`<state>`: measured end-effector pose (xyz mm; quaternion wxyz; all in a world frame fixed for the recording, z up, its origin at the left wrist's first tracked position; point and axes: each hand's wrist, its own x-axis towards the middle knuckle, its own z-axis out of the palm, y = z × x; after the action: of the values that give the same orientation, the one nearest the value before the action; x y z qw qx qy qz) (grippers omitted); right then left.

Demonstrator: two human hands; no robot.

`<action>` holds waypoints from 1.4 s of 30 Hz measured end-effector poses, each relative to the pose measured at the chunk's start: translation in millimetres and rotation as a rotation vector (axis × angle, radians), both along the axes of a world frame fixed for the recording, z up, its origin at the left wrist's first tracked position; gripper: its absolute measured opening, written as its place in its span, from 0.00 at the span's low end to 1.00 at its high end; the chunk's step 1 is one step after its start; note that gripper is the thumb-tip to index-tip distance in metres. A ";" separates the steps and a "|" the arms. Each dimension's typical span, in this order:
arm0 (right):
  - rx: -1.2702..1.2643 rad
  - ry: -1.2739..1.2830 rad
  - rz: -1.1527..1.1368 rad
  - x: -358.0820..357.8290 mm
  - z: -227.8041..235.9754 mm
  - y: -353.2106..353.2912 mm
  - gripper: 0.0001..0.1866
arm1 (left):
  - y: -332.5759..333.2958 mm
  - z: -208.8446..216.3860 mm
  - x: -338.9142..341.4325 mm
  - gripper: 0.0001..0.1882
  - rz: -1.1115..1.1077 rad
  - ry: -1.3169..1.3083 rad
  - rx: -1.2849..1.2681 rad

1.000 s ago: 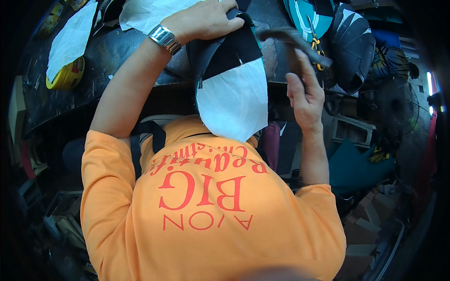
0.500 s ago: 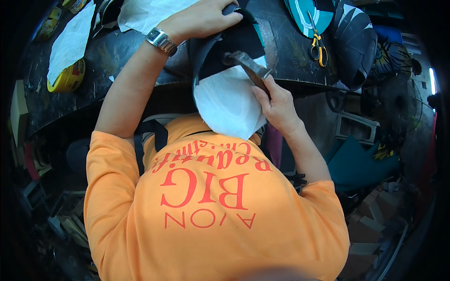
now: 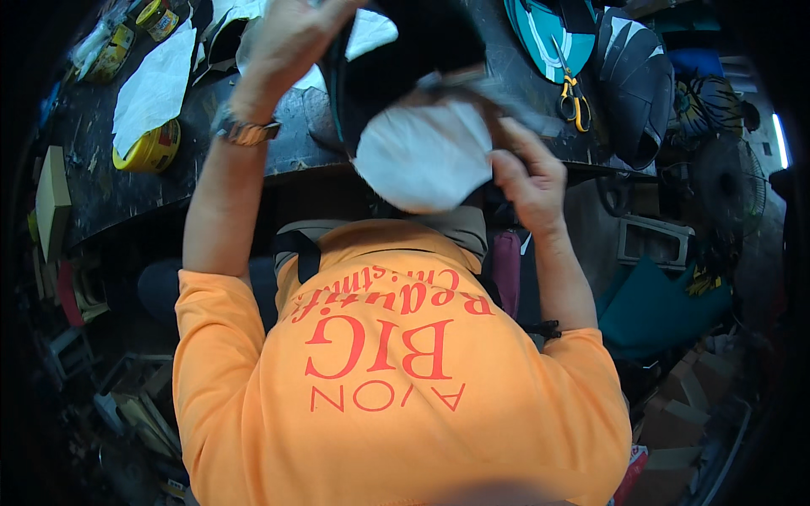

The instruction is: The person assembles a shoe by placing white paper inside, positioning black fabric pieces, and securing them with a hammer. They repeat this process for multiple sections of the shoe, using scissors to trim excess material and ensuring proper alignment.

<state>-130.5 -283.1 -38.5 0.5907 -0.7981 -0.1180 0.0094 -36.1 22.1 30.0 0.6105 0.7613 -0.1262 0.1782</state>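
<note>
My left hand (image 3: 291, 42), with a metal wristwatch (image 3: 245, 131) on the wrist, is raised at the top and grips a black shaped piece with a white lining (image 3: 422, 156). The piece hangs over the edge of the dark workbench (image 3: 110, 194), white side toward me. My right hand (image 3: 527, 173) is closed just right of the white lining. It holds a blurred, hammer-like tool (image 3: 498, 93) that lies across the top of the piece. My orange shirt fills the lower half of the view.
On the bench at left are a yellow tin (image 3: 152, 148) and a white sheet (image 3: 156, 84). Yellow-handled scissors (image 3: 574, 97) lie on a teal cut piece (image 3: 540, 25) at upper right. A fan (image 3: 730, 181) and a teal cushion (image 3: 658, 308) are at right.
My right hand swung in from the right with the tool and now sits against the white lining. My left hand has lifted the piece higher.
</note>
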 end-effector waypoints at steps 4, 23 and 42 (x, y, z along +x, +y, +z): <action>0.077 -0.147 -0.395 26.2 -18.2 -48.1 0.20 | 4.4 65.2 -58.1 0.15 0.004 -0.456 0.219; -0.455 -0.767 0.165 -4.8 37.9 1.2 0.23 | -21.9 -105.2 -102.7 0.11 -0.329 -0.674 0.568; -0.437 -0.743 -0.390 -20.0 94.1 -84.2 0.15 | 22.6 -133.7 -79.5 0.06 0.121 -0.088 0.355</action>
<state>-150.4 -367.2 55.5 0.3176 -0.8603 -0.1644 -0.3633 -115.5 44.7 -103.7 0.4489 0.8546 -0.1362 0.2225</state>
